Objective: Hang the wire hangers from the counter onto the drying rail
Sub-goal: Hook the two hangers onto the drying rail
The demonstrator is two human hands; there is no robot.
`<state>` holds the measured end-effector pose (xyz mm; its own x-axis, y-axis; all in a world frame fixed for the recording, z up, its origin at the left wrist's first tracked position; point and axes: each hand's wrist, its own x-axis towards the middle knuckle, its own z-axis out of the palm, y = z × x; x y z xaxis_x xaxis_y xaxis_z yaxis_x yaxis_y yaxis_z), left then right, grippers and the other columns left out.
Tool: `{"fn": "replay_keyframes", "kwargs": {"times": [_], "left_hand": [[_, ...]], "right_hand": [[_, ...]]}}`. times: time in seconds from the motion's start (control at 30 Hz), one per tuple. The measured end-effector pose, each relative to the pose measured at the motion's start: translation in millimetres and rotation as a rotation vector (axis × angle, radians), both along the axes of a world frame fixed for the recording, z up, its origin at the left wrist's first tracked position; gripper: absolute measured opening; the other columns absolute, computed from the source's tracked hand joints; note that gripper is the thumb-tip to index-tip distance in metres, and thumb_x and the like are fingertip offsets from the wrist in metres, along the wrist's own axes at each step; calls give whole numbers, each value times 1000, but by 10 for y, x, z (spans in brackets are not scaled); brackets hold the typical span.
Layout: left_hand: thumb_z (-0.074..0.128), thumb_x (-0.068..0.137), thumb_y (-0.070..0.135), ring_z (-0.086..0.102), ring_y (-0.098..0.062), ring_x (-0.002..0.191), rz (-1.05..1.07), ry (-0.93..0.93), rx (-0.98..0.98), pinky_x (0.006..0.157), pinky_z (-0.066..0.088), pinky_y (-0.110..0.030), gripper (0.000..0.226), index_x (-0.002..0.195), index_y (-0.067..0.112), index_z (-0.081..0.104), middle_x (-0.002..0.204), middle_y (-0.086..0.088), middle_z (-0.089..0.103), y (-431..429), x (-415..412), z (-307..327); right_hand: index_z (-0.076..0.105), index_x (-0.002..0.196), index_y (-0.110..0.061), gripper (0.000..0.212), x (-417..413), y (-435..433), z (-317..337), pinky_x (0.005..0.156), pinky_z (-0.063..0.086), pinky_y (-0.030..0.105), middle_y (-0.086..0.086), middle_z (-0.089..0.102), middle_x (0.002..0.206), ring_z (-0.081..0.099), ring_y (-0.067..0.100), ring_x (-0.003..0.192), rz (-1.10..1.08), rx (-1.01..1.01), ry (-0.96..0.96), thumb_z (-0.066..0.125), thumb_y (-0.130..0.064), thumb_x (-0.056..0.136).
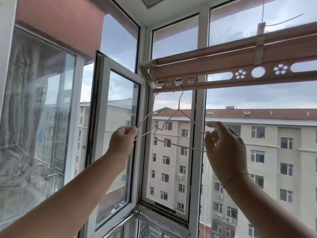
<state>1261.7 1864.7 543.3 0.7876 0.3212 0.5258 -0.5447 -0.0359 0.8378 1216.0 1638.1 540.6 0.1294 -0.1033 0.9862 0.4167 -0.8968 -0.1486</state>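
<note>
Two thin white wire hangers hang from the pink drying rail (240,66) overhead. One hanger (178,109) has its hook through a round hole near the rail's left end. The other hanger (145,118) hangs from the rail's very end, further left. My left hand (122,140) pinches the lower corner of the left hanger. My right hand (223,150) is at the right shoulder of the hooked hanger, fingers loosely curved and touching the wire; whether it grips is unclear.
An inward-opened window sash (118,127) stands just left of the rail's end. The rail has slots, flower cut-outs and another round hole (258,72) along its face. A thin cord (262,11) holds the rail up. Apartment blocks show through the glass.
</note>
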Motion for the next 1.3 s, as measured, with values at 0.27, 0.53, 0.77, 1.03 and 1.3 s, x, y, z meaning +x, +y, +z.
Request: {"fn": "replay_keyframes", "kwargs": {"times": [0.27, 0.53, 0.77, 1.03, 1.3], "left_hand": [[51, 95, 22, 49, -12, 82, 40, 8, 25, 70, 40, -25, 12, 99, 17, 61, 86, 5, 55, 31, -21, -79], [57, 91, 22, 53, -16, 96, 21, -6, 24, 87, 41, -31, 17, 106, 15, 57, 95, 3, 59, -23, -99, -179], [66, 84, 27, 52, -22, 112, -27, 143, 40, 106, 37, -44, 49, 126, 12, 46, 116, -5, 56, -70, -72, -696], [63, 87, 28, 54, -19, 107, -295, 312, 201, 100, 42, -36, 49, 129, 13, 44, 109, 3, 56, -564, -75, -1556], [65, 83, 33, 52, -15, 112, -693, 402, 384, 81, 42, -20, 60, 135, 19, 39, 122, 3, 52, -1362, -284, -2274]], "right_hand": [[63, 103, -15, 22, -101, 33, -111, 69, 45, 30, -9, 60, 67, 59, 21, 75, 73, -4, 89, 61, -15, 82], [62, 101, -19, 31, -137, 6, -217, 70, 42, 27, -14, 56, 69, 58, 15, 72, 144, 9, 110, 54, -41, 81], [53, 118, -20, 45, -76, -162, -595, 83, 46, 34, -5, 63, 97, 56, 14, 89, 119, -79, 290, 62, -41, 79], [28, 138, -24, 76, -154, -551, -1394, 95, 39, 22, -4, 42, 128, 45, 6, 109, 320, 100, 675, 69, -37, 76], [22, 138, -33, 89, -858, -1107, -2224, 89, 39, 9, -6, 36, 133, 46, -1, 112, 305, 407, 777, 71, -44, 65]]}}
